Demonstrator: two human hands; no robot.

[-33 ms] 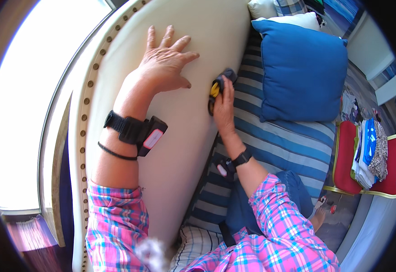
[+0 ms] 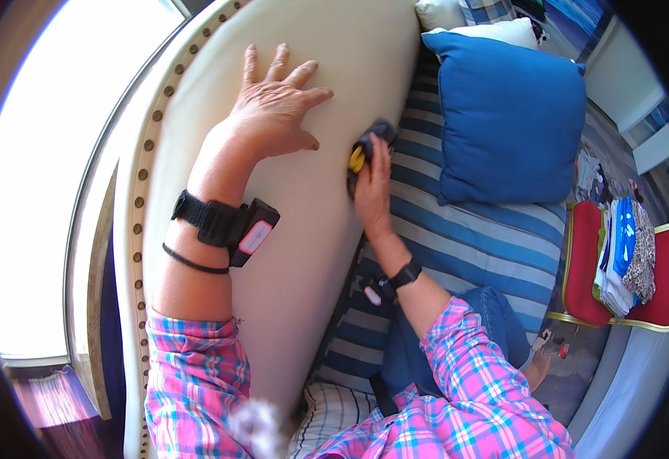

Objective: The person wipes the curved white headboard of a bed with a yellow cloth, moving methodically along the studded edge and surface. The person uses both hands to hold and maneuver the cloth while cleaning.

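The right hand (image 2: 374, 190) has hold of a dark grey and yellow bundle (image 2: 358, 159), its fingers nearly straight, close together and laid along the bundle's right side; how far the thumb closes cannot be told. The bundle sits under and just left of these fingers, against the cream headboard (image 2: 304, 218), near the edge that borders the bed (image 2: 480, 233). Compared with the earlier frame, hand and bundle have slid slightly toward the person and a touch to the left, and the bundle's far end, just beyond the fingertips, looks a little blurred.

Left of the grip and farther forward, the left hand (image 2: 277, 111) is spread on the headboard, fingers wide apart, holding nothing; it keeps the same pose as before. A strapped device (image 2: 254, 236) is on its forearm, and below the grip a band (image 2: 405, 273) circles the right wrist.

To the right of the grip, a blue pillow (image 2: 512, 118) rests on the striped bed, unmoved. Farther right stand red seats (image 2: 588, 264) with folded clothes (image 2: 617, 256). Well to the left of the grip, beyond the left hand, studs (image 2: 148, 145) line the headboard's rim beside a bright window (image 2: 51, 176).
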